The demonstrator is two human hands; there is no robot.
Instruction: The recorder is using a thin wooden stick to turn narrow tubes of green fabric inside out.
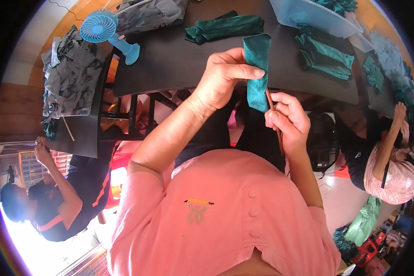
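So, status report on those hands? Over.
Left hand pinching green velvety fabric strip. Right hand gripping thin brown stick by strip's lower end. Folded green fabric beyond, not in the way.

- Left hand [220, 77]: thumb and fingers pinch a green velvet strip [257, 50], held upright over the near edge of the dark worktop [179, 64].
- Right hand [290, 117]: fingers grip a thin brown stick [269, 99], its upper end at the strip's right edge; whether it goes inside is unclear.
- Beyond the left hand: folded green cloth [225, 28].
- Left of that hand: a blue fan [99, 26] and bagged grey cloth [73, 76].
- Beyond and right of the right hand: green strips [329, 57] and a translucent bin [303, 19].
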